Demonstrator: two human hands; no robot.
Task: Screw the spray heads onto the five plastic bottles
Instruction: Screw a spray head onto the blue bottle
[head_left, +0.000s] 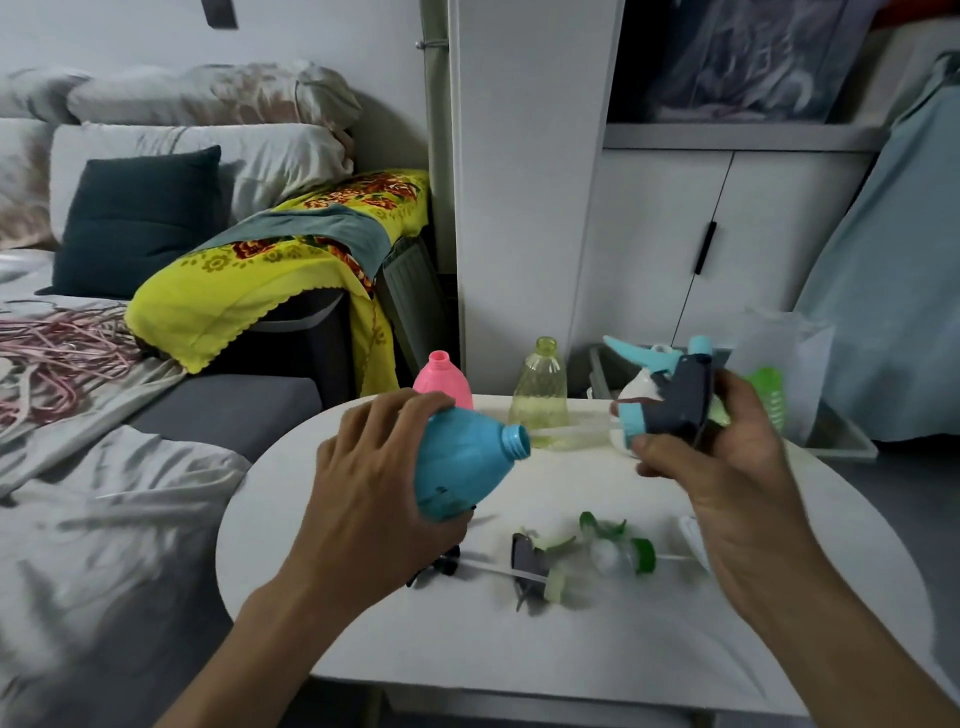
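Head view shows the left hand (374, 483) wrapped around a tipped blue plastic bottle (457, 467) and the right hand (727, 467) closed on a blue and dark spray head (670, 405) beside it, so slide the thin tube into the bottle's mouth, then twist gently.

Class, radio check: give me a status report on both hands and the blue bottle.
Left hand grips blue bottle, tilted, neck open. Right hand holds blue-and-dark spray head, apart from the neck, not yet threaded. Nothing between them.
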